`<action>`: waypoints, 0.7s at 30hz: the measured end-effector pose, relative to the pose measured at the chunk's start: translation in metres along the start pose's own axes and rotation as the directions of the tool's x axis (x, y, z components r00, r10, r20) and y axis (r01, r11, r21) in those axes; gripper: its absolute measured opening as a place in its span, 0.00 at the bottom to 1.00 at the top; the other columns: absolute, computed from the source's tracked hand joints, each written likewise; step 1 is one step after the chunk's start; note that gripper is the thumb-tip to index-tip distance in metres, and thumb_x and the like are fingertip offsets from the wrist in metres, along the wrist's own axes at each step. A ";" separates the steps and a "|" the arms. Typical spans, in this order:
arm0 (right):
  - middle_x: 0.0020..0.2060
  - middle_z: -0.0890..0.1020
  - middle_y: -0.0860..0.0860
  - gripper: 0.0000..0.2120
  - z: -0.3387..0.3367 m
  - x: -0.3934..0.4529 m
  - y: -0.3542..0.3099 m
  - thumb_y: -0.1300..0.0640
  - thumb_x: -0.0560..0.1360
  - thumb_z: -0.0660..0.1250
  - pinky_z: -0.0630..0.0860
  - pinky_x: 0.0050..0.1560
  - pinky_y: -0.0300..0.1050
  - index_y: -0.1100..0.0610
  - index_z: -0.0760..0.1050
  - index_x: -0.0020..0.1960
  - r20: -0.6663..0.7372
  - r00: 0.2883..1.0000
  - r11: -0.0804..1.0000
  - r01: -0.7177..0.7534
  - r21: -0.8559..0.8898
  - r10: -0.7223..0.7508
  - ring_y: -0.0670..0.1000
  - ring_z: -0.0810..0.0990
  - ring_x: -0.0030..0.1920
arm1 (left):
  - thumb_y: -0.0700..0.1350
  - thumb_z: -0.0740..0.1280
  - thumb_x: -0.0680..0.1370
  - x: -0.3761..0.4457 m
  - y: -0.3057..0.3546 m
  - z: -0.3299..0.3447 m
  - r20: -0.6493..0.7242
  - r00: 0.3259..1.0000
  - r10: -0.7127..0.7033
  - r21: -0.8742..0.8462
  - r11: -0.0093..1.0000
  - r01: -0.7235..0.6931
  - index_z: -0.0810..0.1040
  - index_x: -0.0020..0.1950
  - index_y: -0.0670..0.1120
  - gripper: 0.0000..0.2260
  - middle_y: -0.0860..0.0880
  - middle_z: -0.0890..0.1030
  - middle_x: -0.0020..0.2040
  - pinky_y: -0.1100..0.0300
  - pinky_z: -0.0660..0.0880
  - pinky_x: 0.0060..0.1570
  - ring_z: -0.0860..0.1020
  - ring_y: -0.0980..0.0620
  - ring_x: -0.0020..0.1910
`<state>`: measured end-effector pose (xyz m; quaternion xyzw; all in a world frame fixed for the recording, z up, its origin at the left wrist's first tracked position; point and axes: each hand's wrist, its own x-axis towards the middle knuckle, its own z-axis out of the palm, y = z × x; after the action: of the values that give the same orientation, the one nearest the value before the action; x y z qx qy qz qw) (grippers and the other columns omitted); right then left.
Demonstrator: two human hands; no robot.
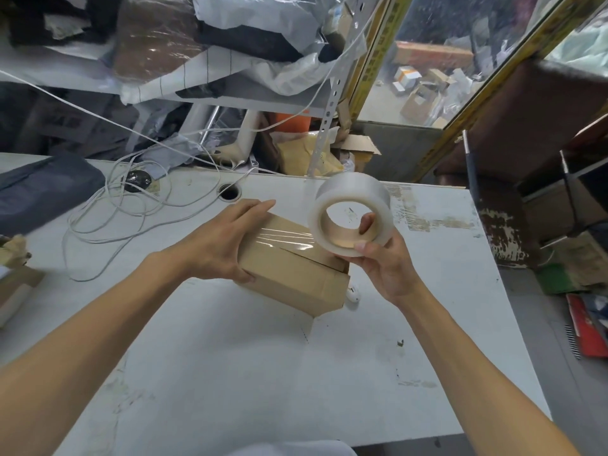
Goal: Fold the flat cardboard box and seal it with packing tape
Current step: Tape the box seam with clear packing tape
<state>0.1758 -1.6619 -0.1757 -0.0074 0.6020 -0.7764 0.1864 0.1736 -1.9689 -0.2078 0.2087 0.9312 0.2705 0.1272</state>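
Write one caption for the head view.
Left hand steadies cardboard box; right hand holds clear tape roll.

The box is matt brown cardboard, crossed by a glossy strip of clear tape off a translucent, smooth plastic roll with a tan inner core, on a white table whose matt surface looks scuffed and stained.
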 end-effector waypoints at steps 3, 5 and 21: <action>0.37 0.73 0.47 0.15 0.003 -0.004 0.004 0.58 0.63 0.73 0.73 0.46 0.51 0.53 0.71 0.46 0.015 1.000 0.980 0.024 -0.195 -0.022 0.52 0.72 0.42 | 0.57 0.82 0.61 -0.011 -0.002 -0.003 0.017 0.999 0.034 0.048 0.998 -0.035 0.47 0.80 0.65 0.57 0.53 0.55 0.75 0.58 0.69 0.66 0.60 0.51 0.73; 0.37 0.75 0.45 0.15 0.006 -0.008 0.008 0.57 0.63 0.73 0.75 0.43 0.43 0.52 0.72 0.46 0.025 0.999 0.974 0.027 -0.224 -0.022 0.48 0.75 0.41 | 0.58 0.80 0.62 -0.015 -0.001 -0.007 0.039 0.999 0.022 0.080 0.996 -0.025 0.46 0.78 0.68 0.56 0.52 0.54 0.75 0.55 0.71 0.65 0.59 0.49 0.74; 0.45 0.82 0.44 0.20 0.027 -0.027 0.017 0.68 0.67 0.68 0.78 0.45 0.40 0.56 0.73 0.57 0.017 0.996 0.970 0.085 -0.227 -0.083 0.45 0.81 0.47 | 0.75 0.65 0.65 -0.004 0.047 0.017 0.143 0.989 -0.030 0.531 0.846 -0.052 0.51 0.80 0.47 0.54 0.40 0.40 0.82 0.45 0.40 0.79 0.43 0.40 0.81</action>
<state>0.2125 -1.6826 -0.1783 -0.0572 0.6853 -0.7096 0.1536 0.1981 -1.9269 -0.1953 0.2603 0.9566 -0.0140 0.1305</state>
